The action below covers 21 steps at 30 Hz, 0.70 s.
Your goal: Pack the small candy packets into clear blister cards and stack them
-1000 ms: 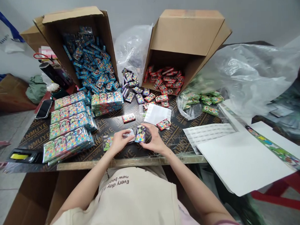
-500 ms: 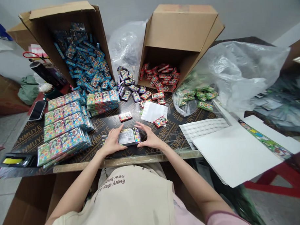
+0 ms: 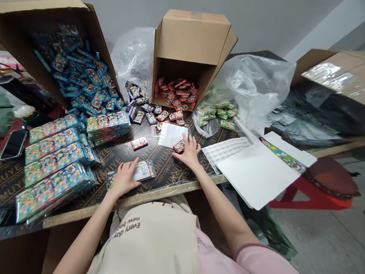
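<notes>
My left hand [image 3: 125, 177] lies across a flat printed packet [image 3: 143, 170], its thumb along the near edge and its fingers at the far edge. A pale barcode label shows on the packet's top. Over a small red box [image 3: 179, 146] my right hand [image 3: 189, 150] is spread, thumb and fingers around the box's edges; whether they press on it I cannot tell. The red box lies by the corner of a white paper sheet [image 3: 173, 133]. Another small red-and-white box [image 3: 139, 143] sits just beyond the packet.
Stacks of wrapped packs [image 3: 55, 181] stand at left. Behind are a carton of blue boxes [image 3: 87, 80], loose purple boxes [image 3: 139, 114], a carton of red boxes [image 3: 176, 93] and green boxes [image 3: 222, 111] by a plastic bag. White sheets [image 3: 252, 178] overhang the front edge at right.
My right hand has left the packet and moved right to the small red box. My left hand stays on the packet. The whole view has swung to the right.
</notes>
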{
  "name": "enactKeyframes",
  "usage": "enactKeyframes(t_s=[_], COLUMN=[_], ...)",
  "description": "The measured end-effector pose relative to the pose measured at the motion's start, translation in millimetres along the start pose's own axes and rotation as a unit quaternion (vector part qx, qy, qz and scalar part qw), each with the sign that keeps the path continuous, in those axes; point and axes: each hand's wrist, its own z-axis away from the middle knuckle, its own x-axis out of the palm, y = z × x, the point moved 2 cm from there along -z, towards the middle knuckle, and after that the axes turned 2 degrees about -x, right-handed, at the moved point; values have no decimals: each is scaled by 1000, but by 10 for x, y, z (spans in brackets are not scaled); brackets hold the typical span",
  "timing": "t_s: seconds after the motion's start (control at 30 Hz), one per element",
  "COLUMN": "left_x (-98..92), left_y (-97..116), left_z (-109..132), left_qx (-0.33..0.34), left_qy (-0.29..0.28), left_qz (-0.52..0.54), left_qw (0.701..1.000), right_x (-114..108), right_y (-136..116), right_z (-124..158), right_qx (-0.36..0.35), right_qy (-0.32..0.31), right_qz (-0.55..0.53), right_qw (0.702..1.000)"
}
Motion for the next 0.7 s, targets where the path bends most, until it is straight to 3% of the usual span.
enactKeyframes(t_s=[0.1, 0.2, 0.3, 0.43, 0.5, 0.63, 0.7], left_x=[-33, -108, -105, 11, 44, -3, -56], left_y=[104, 400, 719, 860, 839, 817, 825], left_z=[-9, -81, -162, -197, -187, -150, -128], left_qx=[-14, -46, -68, -143, -176, -200, -203], left_qy=[10, 62, 94, 93, 68, -35, -74], left_qz=[32, 186, 372, 488, 548, 694, 734], left_qw=[999, 979, 921, 856, 815, 690, 644], right_x=[-41, -144, -218, -253, -244, -228, -224], right_y=[70, -316, -794, -1071, -1096, -1095, -1092], right_z=[1, 141, 299, 389, 403, 421, 433], right_qx=[-4, -123, -241, -280, -294, -293, -277], right_qy=[15, 13, -61, -85, -93, -98, -96], right_qz=[-2, -57, -105, -165, -181, -198, -212], right_qw=[1000, 991, 963, 942, 934, 930, 932])
